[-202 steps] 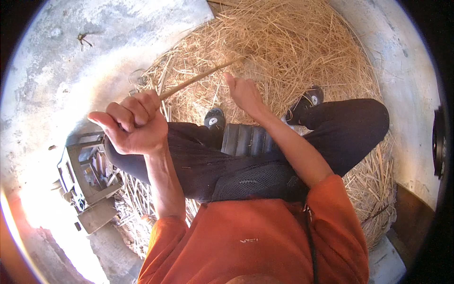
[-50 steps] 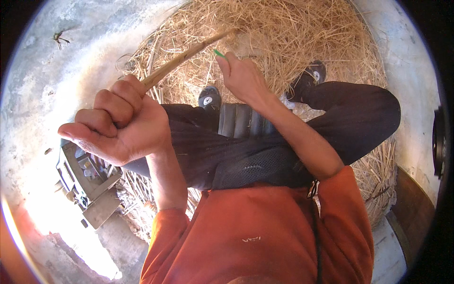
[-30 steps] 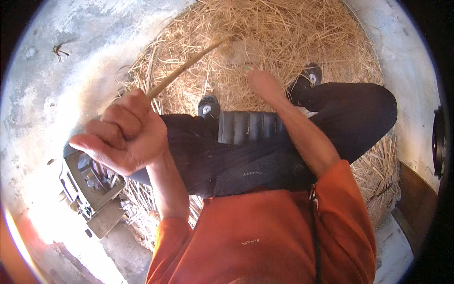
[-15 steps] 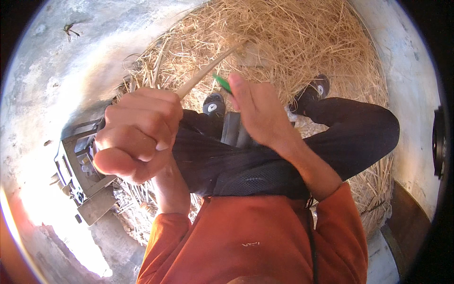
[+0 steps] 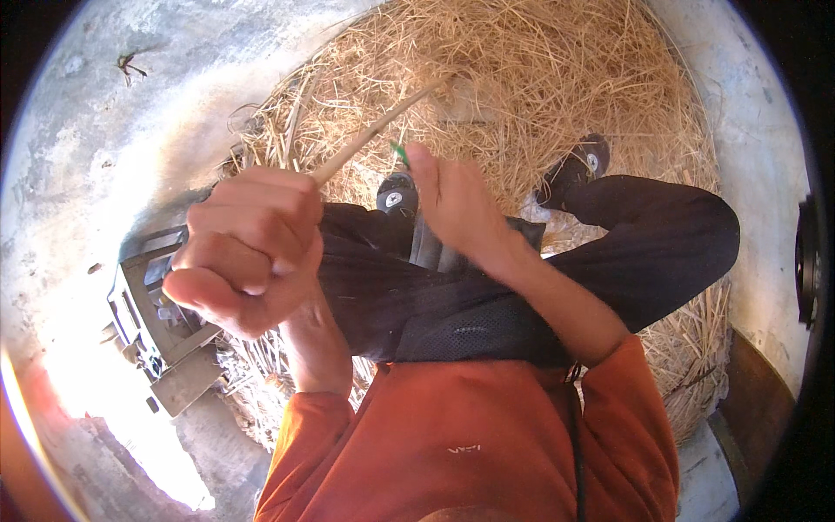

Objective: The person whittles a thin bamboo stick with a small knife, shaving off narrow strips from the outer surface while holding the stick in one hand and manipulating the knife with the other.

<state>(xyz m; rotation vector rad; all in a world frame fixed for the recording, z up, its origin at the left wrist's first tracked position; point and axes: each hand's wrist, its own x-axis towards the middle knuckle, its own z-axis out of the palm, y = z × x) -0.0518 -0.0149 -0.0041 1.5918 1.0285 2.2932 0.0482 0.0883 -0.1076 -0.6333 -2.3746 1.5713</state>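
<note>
My left hand (image 5: 248,244) is closed in a fist around one end of a slim pale stick (image 5: 372,130). The stick slants up and away to the right, tapering toward the straw. Close beside it, on the right, my right hand (image 5: 459,204) is closed on a small green tool (image 5: 399,154). Only the tool's green end shows past my thumb; the fingers hide the rest, so I cannot make out its kind. A narrow gap shows between the green end and the stick.
Dry straw (image 5: 557,70) covers the floor ahead and around my black shoes (image 5: 574,170). A pale wall (image 5: 174,104) curves along the left. At the lower left stands a grey metal frame (image 5: 165,322). A brown panel (image 5: 752,409) leans at the lower right.
Both hands have shifted slightly left, and the stick with them. The right hand has turned a little, and less of the green tool shows now.
</note>
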